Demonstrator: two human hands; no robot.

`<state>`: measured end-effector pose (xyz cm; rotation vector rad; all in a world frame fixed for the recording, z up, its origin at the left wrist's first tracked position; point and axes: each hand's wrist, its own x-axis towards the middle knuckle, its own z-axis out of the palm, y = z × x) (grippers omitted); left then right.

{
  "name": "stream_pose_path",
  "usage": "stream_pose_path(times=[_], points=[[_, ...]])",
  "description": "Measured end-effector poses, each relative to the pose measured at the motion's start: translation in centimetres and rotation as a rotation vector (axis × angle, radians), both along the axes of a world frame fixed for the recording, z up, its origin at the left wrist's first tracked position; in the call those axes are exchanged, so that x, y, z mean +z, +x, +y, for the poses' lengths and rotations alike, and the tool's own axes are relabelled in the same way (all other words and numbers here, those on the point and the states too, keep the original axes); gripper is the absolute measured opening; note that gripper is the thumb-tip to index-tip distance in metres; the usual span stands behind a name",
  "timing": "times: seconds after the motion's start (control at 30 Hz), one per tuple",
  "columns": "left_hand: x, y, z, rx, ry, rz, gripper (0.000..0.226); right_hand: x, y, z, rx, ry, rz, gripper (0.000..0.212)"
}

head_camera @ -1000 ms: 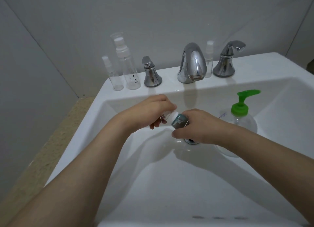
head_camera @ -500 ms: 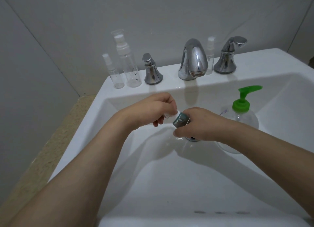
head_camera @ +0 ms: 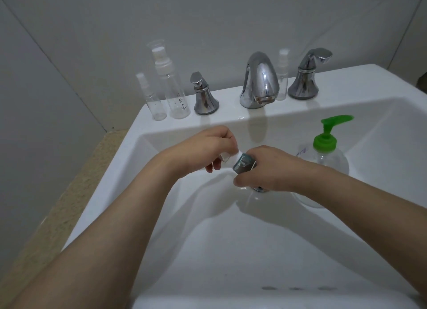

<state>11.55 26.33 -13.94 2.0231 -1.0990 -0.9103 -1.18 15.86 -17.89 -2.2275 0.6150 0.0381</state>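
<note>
Centre frame, above white ceramic sink (head_camera: 161, 133): left hand (head_camera: 203, 147) curls round small clear plastic bottle (head_camera: 224, 157); right hand (head_camera: 265, 167) pinches its teal-grey cap (head_camera: 242, 166). Likely a cap twist: steady the body, turn squarely.

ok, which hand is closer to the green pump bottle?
Right. The right hand grips a small bottle just beside the green pump bottle; the left hand pinches its other end, farther off.
</note>
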Motion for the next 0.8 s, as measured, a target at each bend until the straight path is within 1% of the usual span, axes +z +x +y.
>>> stream_pose_path(times=[0.13, 0.2, 0.3, 0.47, 0.57, 0.7, 0.8], points=[[-0.20, 0.02, 0.02, 0.030, 0.046, -0.033, 0.022, 0.04, 0.03, 0.16, 0.011, -0.016, 0.015, 0.022], [-0.12, 0.01, 0.12, 0.006, 0.054, 0.001, 0.022, 0.07, 0.06, 0.14, 0.014, -0.007, 0.028, 0.023], [0.10, 0.02, 0.17, -0.013, 0.042, 0.034, 0.030, 0.02, 0.05, -0.03, 0.000, -0.003, 0.027, 0.024], [-0.12, -0.02, 0.05, 0.028, 0.071, -0.004, 0.022, 0.14, 0.02, 0.28, 0.004, 0.001, 0.044, 0.020], [-0.12, 0.07, 0.22, -0.006, 0.085, -0.005, 0.017, 0.28, -0.02, 0.32, 0.014, 0.000, 0.050, 0.021], [0.29, 0.01, 0.23, -0.013, 0.056, 0.030, 0.028, 0.22, -0.03, 0.17, 0.010, -0.011, 0.042, 0.024], [-0.03, 0.08, 0.12, 0.034, 0.084, 0.003, 0.024, 0.25, -0.02, 0.26, -0.001, -0.022, 0.050, 0.022]])
